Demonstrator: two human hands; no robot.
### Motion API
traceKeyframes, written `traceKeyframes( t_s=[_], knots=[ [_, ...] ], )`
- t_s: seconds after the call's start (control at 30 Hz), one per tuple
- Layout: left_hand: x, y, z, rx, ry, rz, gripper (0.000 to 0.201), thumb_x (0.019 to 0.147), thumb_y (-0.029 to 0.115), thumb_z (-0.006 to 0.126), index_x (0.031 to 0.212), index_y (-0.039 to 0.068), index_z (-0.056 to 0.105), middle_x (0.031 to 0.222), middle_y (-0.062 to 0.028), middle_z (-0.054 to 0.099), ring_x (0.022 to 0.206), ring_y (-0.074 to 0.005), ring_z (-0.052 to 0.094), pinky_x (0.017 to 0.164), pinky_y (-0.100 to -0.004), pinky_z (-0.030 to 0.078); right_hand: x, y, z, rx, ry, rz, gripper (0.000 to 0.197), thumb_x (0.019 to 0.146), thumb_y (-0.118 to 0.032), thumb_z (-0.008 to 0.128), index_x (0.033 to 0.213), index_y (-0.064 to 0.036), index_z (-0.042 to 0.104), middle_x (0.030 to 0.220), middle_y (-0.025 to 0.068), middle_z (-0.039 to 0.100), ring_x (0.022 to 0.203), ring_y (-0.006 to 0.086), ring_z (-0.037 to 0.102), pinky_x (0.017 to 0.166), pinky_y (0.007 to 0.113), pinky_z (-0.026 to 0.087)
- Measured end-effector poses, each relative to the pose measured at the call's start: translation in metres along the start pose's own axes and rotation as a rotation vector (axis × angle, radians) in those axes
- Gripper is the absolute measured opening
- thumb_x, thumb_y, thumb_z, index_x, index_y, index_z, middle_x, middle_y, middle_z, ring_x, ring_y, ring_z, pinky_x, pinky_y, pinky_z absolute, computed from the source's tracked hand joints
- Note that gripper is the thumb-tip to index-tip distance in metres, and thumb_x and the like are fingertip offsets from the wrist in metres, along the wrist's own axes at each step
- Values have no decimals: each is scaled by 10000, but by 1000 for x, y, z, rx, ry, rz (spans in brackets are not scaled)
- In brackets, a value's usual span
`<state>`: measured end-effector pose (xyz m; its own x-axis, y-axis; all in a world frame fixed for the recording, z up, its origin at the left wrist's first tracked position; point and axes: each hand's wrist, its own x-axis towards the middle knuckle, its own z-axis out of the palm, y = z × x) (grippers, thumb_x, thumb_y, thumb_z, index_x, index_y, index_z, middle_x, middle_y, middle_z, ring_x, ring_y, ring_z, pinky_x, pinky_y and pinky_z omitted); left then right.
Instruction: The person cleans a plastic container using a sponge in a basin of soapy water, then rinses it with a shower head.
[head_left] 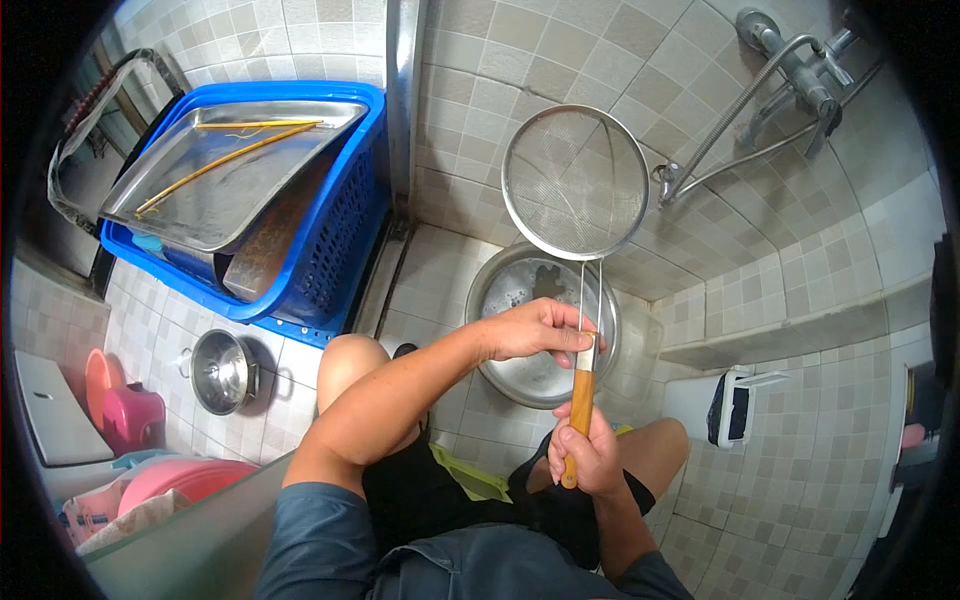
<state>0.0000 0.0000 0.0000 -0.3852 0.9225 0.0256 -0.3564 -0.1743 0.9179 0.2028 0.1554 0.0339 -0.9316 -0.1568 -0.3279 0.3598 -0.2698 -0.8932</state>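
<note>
Right hand [590, 455]: closed around the lower end of the wooden handle [580, 412] of a wire-mesh skimmer [576, 182] — a full grip, thumb side up.
Left hand [535, 330]: fingers pinched narrow on the skimmer's wire shank, just above the top of the wooden handle; the forearm crosses in front of the knee [345, 365].
Skimmer axis: near-upright, running from the right hand up past the left hand to the round mesh bowl, which stands highest and farthest from the body. Both hands sit on the same line; the left is nearer the mesh.
Below the skimmer: a large steel basin [520, 290] on the tiled floor, directly behind the shank and partly hidden by the left hand.
Left of the skimmer: a blue plastic crate [345, 230] holding a steel tray [230, 180] with yellow chopsticks [225, 160] on it; lower, a small steel pot [222, 372] and a pink stool [133, 415].
Right of the skimmer: a wall tap with a flexible hose [745, 95].
In the way: nothing lies between the mesh and the basin.
</note>
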Motion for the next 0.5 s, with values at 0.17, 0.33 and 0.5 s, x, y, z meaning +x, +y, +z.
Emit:
traceKeyframes(
  t_s=[0.17,0.33,0.5],
  knots=[
    [-4,15,-36,229,357,-297,653,884,555,744,1173,-28,690,1052,-116,703,984,-182,657,796,-360,564,-4,6,-6,-115,34,-28,227,1015,-39,472,1238,-3,447,760,74,497,535,144,514,474,300,488],
    [-15,26,-73,603,993,-57,1034,676,640,864,1267,-148,550,1160,-311,651,1061,-341,675,906,-402,552,-21,-6,-7,-84,63,32,224,987,-16,479,1207,13,451,712,52,501,510,128,500,483,286,457],
    [-13,22,-73,594,850,-40,1038,685,558,892,1349,-136,498,1242,-303,637,1133,-342,661,976,-409,528,-37,-7,-14,-74,25,62,225,976,-20,474,1198,8,455,701,49,500,508,126,496,470,281,445]
  ],
)
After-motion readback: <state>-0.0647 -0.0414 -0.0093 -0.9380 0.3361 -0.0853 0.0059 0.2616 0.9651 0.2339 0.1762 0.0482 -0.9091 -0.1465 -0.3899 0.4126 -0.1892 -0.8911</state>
